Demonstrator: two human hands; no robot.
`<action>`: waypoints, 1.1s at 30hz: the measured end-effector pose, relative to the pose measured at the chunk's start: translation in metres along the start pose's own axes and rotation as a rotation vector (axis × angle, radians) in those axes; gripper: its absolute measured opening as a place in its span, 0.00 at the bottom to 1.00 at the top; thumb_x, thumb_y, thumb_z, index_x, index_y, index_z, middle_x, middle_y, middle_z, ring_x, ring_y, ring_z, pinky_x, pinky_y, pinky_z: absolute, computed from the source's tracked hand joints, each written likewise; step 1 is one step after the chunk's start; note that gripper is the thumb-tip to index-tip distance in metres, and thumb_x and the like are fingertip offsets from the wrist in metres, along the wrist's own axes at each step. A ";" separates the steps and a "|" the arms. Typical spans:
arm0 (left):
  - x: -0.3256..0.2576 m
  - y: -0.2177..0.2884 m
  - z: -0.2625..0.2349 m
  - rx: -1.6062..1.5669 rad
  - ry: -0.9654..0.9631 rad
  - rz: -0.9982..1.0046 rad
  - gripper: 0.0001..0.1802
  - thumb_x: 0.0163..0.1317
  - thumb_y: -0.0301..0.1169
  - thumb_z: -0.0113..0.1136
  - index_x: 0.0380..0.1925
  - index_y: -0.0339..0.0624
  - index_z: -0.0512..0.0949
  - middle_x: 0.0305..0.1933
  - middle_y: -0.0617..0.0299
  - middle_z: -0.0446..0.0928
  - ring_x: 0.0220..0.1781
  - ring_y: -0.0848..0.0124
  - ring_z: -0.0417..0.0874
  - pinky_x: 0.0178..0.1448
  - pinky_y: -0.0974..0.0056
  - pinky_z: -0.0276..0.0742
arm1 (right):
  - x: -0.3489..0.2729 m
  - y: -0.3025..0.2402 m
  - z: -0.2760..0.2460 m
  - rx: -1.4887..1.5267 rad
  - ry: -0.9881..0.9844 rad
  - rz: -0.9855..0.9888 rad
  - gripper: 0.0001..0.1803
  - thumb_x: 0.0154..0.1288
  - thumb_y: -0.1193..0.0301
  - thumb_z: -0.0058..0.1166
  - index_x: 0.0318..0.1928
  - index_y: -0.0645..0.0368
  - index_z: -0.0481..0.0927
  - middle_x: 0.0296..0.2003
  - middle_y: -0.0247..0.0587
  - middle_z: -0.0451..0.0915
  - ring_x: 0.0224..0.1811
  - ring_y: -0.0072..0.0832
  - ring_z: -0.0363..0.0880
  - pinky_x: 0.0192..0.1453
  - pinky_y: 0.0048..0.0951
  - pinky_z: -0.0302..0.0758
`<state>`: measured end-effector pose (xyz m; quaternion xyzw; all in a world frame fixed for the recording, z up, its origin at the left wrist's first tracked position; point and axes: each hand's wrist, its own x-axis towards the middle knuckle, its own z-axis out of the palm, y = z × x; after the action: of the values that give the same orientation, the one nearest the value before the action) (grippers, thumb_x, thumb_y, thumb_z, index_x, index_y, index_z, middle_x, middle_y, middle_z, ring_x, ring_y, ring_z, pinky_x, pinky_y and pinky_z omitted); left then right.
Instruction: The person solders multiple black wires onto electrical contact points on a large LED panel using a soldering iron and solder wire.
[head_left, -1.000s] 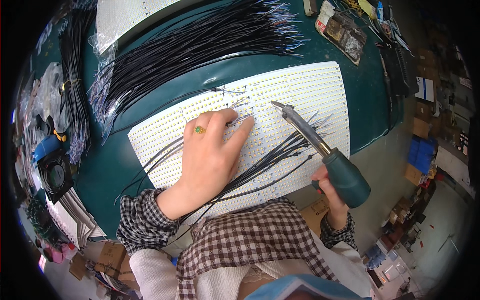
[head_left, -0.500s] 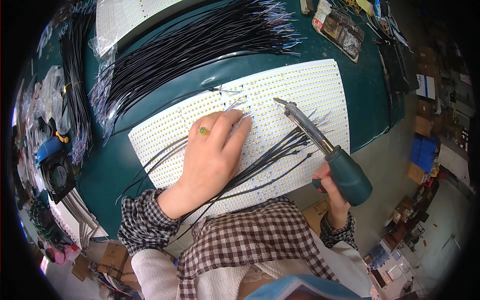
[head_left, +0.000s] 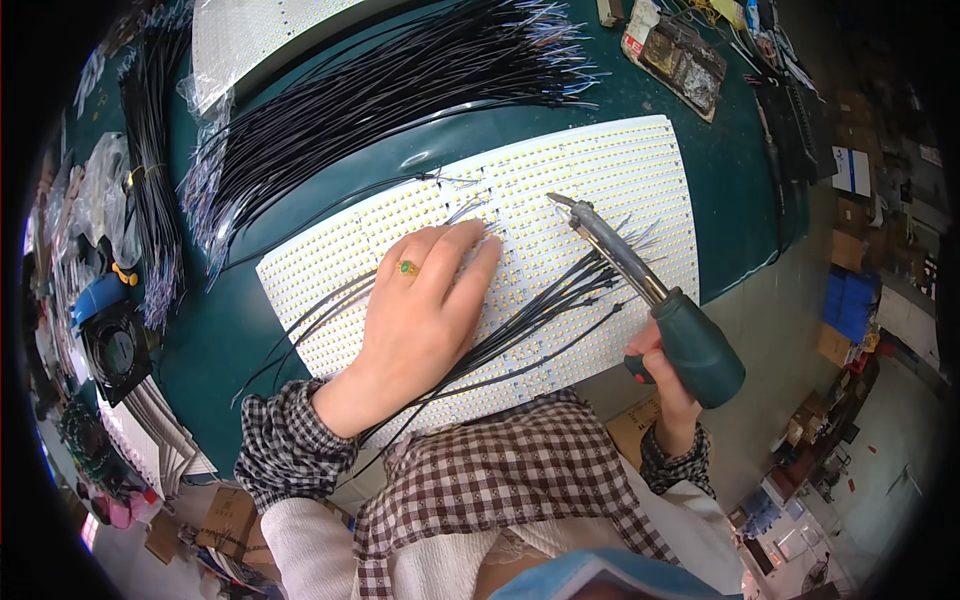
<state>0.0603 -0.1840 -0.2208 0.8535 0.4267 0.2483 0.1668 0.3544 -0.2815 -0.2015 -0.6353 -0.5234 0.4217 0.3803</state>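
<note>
One soldering iron (head_left: 668, 312) in the right hand (head_left: 672, 388): dark green handle low right, long axis diagonal, metal tip pointing up and left, over the white LED panel (head_left: 610, 155). Right fingers curled around the handle from its lower left side, gripping; partly hidden behind it. Handle just above these fingers, shaft and tip extending well beyond them. Tip is right of the left hand (head_left: 420, 310), apart from its fingertips; whether it touches the panel, can't tell.

Left hand lies palm down over the panel, fingers bent, green-stone ring (head_left: 406, 268) on one. Black cables (head_left: 335, 300) run in from the left, under the hand; thin wire ends (head_left: 466, 208) show by the fingertips. Pinched or only pressed, can't tell. Second cable bunch (head_left: 530, 318) crosses the panel between left hand and handle, bared ends up right, under the shaft. Big cable bundle (head_left: 390, 85) on the green table (head_left: 215, 350) beyond the panel, grimy box (head_left: 677, 62) at upper right.
</note>
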 end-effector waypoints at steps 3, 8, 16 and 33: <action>0.002 0.000 -0.001 0.049 0.037 0.005 0.25 0.49 0.24 0.67 0.52 0.36 0.81 0.56 0.53 0.77 0.54 0.55 0.80 0.59 0.50 0.77 | 0.003 -0.001 0.001 0.031 0.006 0.037 0.20 0.54 0.78 0.74 0.48 0.68 0.83 0.33 0.38 0.88 0.36 0.23 0.87 0.46 0.26 0.83; -0.010 0.031 -0.008 -0.130 -0.094 -0.106 0.16 0.55 0.27 0.73 0.43 0.41 0.81 0.41 0.59 0.78 0.41 0.56 0.80 0.42 0.55 0.74 | 0.006 -0.010 -0.002 0.049 -0.033 0.011 0.16 0.69 0.65 0.60 0.43 0.69 0.80 0.35 0.43 0.82 0.36 0.31 0.81 0.47 0.34 0.77; -0.012 0.042 -0.010 -0.268 -0.227 -0.232 0.07 0.61 0.25 0.68 0.36 0.40 0.78 0.33 0.54 0.77 0.34 0.51 0.82 0.35 0.52 0.76 | 0.012 -0.024 -0.013 0.143 0.041 -0.010 0.26 0.72 0.63 0.58 0.58 0.75 0.75 0.35 0.41 0.79 0.36 0.31 0.81 0.47 0.35 0.80; -0.035 0.009 -0.070 -0.177 -0.245 -0.356 0.06 0.69 0.27 0.61 0.41 0.40 0.75 0.34 0.50 0.79 0.33 0.48 0.83 0.36 0.51 0.78 | 0.014 -0.022 -0.006 0.245 0.000 0.020 0.20 0.71 0.63 0.57 0.49 0.72 0.76 0.37 0.43 0.78 0.37 0.32 0.80 0.41 0.35 0.82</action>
<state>0.0083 -0.2130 -0.1683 0.7704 0.5238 0.1460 0.3329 0.3539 -0.2645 -0.1813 -0.5891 -0.4617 0.4864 0.4509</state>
